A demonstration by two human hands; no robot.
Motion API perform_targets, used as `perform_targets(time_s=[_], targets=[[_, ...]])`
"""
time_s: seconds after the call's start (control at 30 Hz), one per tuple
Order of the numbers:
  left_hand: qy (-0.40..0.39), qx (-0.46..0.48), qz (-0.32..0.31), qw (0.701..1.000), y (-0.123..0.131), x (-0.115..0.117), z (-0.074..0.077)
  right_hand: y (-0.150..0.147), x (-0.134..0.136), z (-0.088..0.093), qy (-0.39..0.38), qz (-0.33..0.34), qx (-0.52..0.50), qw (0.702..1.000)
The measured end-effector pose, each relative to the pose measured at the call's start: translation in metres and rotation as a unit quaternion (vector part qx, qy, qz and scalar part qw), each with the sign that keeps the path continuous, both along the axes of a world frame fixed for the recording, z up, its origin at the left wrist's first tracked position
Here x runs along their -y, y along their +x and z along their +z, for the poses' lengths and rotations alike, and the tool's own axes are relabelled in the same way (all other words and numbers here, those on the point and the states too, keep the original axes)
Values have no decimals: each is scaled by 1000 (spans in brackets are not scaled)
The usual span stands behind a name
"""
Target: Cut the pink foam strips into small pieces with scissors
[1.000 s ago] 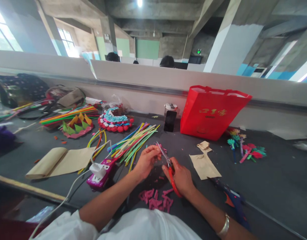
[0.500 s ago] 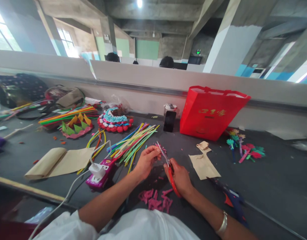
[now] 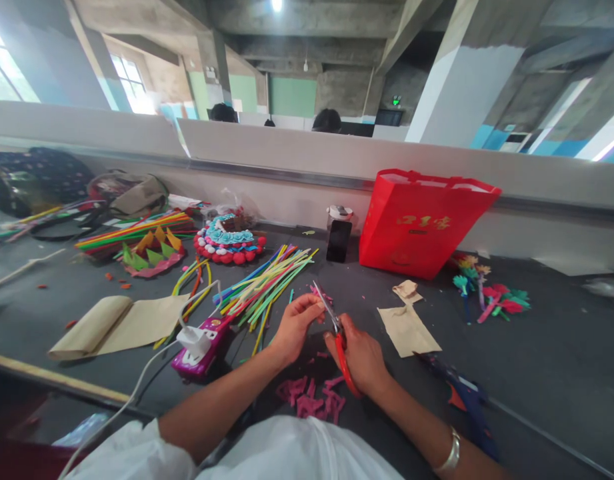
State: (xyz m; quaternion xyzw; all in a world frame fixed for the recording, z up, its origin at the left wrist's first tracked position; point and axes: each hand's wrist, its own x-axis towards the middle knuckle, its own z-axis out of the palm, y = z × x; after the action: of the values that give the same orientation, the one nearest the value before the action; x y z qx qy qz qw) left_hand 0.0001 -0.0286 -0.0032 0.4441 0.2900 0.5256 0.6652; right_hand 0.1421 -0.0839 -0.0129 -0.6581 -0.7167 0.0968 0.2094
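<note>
Gripping the scissors point(image 3: 339, 345) in the right hand point(image 3: 363, 357), curling thumb and fingers about the red handles and aiming the blades forward and to the left. Showing little or no gap between the blades. Holding the left hand point(image 3: 295, 327) narrow, bending thumb and fingertips toward one another just beside the steel; being unable to tell whether pinching a scrap there, or whether quite meeting.

Seeming to be snipping small pieces, judging by the pink strips point(image 3: 311, 400) in a loose heap on the table point(image 3: 547, 387), right before the body, with crumbs scattered between heap and hands. Working between the sticks point(image 3: 271, 283) on the left and a tan paper point(image 3: 409, 331) on the right.

Probably working best by steadying the left fingertips and letting only the right hand do the closing and opening. Cutting well back along the blades rather than at the very points, for a cleaner bite. Leaving part of any piece standing clear of the fingertips, and turning the piece rather than the scissors when wanting a new angle. Watching the left thumb above all. Dropping cuttings onto the heap for easy gathering. Minding the glue gun point(image 3: 469, 400) near the right forearm, possibly hot, though being unable to tell. Sparing the cord point(image 3: 149, 373), too, when shifting the left arm.
</note>
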Motion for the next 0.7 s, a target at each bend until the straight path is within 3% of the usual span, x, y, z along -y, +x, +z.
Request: perform_targets(time_s=[0.5,0.7], targets=[[-26,14,-20,999,1,-1,-1,3,-12,-19,26,19,-157,987],[-3,-18,-19,1000,0,-1,2,8,-16,-16,56,9,-277,959]])
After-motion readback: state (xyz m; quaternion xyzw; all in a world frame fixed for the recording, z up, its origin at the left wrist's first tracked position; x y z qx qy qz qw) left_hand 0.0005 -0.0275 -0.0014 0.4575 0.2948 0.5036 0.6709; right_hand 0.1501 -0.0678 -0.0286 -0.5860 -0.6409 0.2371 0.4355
